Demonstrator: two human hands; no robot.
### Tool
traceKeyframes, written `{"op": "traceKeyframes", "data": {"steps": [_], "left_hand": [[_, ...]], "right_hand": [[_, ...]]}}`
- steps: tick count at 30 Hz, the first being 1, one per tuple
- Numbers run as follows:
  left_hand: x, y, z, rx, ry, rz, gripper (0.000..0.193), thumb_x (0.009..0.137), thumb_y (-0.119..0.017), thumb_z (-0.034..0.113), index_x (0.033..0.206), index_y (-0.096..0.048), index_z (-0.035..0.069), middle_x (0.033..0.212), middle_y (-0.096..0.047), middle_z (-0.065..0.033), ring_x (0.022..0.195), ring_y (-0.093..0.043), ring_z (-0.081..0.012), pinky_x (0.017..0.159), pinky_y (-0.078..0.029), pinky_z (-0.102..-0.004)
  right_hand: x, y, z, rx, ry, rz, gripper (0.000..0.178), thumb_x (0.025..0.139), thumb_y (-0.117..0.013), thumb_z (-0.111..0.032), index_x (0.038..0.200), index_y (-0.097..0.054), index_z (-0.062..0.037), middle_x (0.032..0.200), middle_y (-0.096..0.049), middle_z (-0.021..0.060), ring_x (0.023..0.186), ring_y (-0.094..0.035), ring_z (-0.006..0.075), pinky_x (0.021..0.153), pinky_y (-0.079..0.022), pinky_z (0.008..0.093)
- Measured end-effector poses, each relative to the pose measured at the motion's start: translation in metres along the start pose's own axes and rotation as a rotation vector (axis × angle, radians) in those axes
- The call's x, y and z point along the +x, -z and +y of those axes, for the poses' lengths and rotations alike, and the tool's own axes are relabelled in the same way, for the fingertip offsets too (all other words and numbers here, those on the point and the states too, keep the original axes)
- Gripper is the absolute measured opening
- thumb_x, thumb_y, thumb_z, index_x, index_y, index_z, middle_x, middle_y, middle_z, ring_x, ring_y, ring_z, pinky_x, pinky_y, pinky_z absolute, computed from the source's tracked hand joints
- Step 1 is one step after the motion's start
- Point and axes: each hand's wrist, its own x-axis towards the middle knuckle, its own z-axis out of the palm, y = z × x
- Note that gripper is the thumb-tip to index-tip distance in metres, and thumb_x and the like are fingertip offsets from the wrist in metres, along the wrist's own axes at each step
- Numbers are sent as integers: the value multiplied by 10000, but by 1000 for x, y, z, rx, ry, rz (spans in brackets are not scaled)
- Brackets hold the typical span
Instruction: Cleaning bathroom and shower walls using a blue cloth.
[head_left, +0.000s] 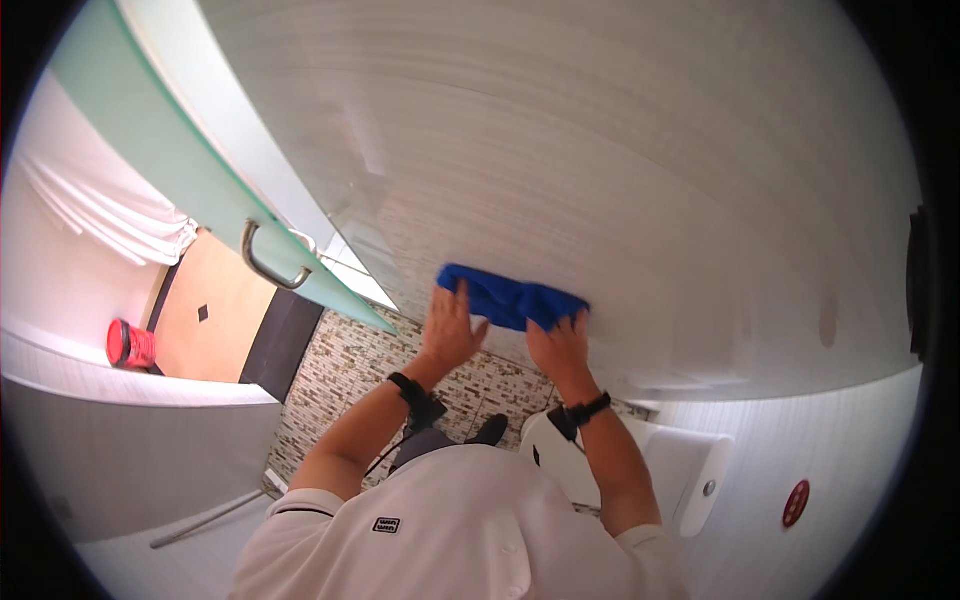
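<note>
A folded blue cloth (512,300) lies against the pale, glossy wall panel (640,200) in front of me. My left hand (452,330) holds the cloth's left end, its fingers on the fabric and its thumb pointing inward. At the right end, my right hand (560,348) holds the cloth with its fingers on the lower edge. Both hands are at about the same height, with a gap between them. The fabric partly hides the fingertips. Each wrist wears a black strap with a small dark box.
A white toilet (660,460) stands close by my right arm. To the left are a glass door (185,150) with a metal handle (270,262), and a red bucket (132,344) beyond the doorway. Mosaic tile (345,365) covers the floor. A grey pole (205,520) lies at lower left.
</note>
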Motion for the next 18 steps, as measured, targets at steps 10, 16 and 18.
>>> {"op": "traceKeyframes", "data": {"steps": [10,16,18], "left_hand": [[61,68,110,-190,-451,128,799,905,-710,406,1452,-446,-112,1259,-540,-307,1247,-497,-477,1194,-285,-617],[142,167,117,-196,-513,528,860,893,-693,463,1475,-420,-109,1255,-541,-301,1241,-486,-502,1206,-226,-646],[162,195,100,-176,-481,607,886,884,-695,480,1479,-412,-113,1261,-536,-314,1256,-474,-519,1214,-202,-645]], "right_hand": [[-18,100,41,68,-751,-263,659,968,-629,-358,1391,-445,113,1289,-537,352,1228,-474,587,1127,-272,677],[120,147,32,-341,-351,331,725,1006,-571,-427,1461,-390,107,1420,-392,345,1382,-308,578,1118,-207,706],[165,154,13,-384,-255,475,732,1010,-561,-434,1505,-368,71,1451,-381,338,1407,-285,576,1106,-185,736]]}}
